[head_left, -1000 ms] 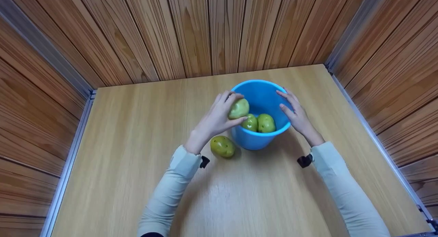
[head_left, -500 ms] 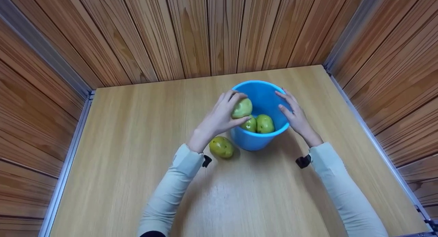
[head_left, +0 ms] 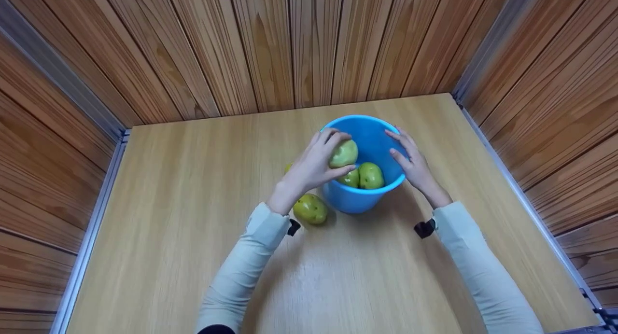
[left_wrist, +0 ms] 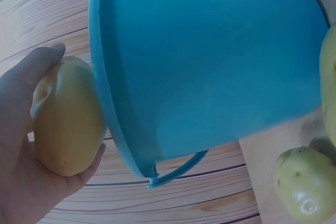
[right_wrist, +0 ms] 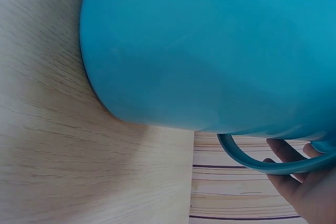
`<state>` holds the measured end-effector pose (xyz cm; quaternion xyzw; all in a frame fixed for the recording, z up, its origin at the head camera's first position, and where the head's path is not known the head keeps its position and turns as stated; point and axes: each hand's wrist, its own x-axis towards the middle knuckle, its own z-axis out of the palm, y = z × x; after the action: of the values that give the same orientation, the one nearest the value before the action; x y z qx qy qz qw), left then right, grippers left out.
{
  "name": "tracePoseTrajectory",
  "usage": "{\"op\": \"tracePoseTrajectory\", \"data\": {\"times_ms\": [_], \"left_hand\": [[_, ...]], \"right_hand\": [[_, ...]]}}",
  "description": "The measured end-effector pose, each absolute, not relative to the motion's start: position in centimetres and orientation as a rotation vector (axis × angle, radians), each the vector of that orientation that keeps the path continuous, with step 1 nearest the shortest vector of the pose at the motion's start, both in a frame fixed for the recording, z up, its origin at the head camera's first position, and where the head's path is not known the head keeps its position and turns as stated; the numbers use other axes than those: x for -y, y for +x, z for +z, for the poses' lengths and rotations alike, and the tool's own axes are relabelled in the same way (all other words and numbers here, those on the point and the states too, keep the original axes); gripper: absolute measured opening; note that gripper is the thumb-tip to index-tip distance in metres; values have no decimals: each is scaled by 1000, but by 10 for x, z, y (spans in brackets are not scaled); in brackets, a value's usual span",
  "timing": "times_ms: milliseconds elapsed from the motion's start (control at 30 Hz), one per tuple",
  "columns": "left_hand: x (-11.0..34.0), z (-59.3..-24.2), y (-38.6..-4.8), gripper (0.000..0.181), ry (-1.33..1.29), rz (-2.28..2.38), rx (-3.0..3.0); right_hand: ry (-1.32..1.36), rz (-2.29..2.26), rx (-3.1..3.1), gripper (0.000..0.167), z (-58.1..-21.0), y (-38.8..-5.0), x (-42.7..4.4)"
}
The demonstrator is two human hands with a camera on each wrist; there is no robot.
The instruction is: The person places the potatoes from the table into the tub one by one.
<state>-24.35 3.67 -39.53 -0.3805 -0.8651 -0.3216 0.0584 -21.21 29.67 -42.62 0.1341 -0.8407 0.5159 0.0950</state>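
Note:
My left hand (head_left: 314,165) grips a pale green potato (head_left: 344,153) above the left side of a blue bucket's (head_left: 355,201) opening. In the left wrist view this potato (left_wrist: 68,116) sits between thumb and fingers beside the rim. Two greener potatoes (head_left: 371,175) lie inside the bucket, one partly covered by my left thumb. My right hand (head_left: 419,167) is at the right rim, its fingers extended over the opening. In the right wrist view its fingers show behind the bucket's handle (right_wrist: 257,166); how firmly they touch the rim is unclear.
One potato (head_left: 310,209) lies on the wooden table (head_left: 193,218) near the bucket's front left. Another potato (head_left: 288,167) is mostly hidden behind my left hand. Wood-plank walls (head_left: 270,49) with metal corner rails enclose the table's back and sides.
My left hand has shifted slightly right with its potato, farther over the bucket's opening. The potato behind that hand now peeks out. My right hand keeps its place at the rim.

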Motion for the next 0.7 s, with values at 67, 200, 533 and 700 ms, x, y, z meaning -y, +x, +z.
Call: {"op": "tracePoseTrajectory", "data": {"times_ms": [67, 200, 533, 700], "left_hand": [[-38, -397, -243, 60, -1163, -979, 2617], [-40, -399, -243, 60, -1176, -979, 2611], [-46, -399, -246, 60, -1196, -957, 2600], [-49, -399, -247, 60, -1217, -928, 2572]], "right_hand": [[397, 1525, 2491, 46, -427, -212, -297], [398, 1530, 2485, 47, -428, -212, -297], [363, 1533, 2512, 47, -426, -211, -296], [347, 1528, 2519, 47, -425, -212, -296]]}}
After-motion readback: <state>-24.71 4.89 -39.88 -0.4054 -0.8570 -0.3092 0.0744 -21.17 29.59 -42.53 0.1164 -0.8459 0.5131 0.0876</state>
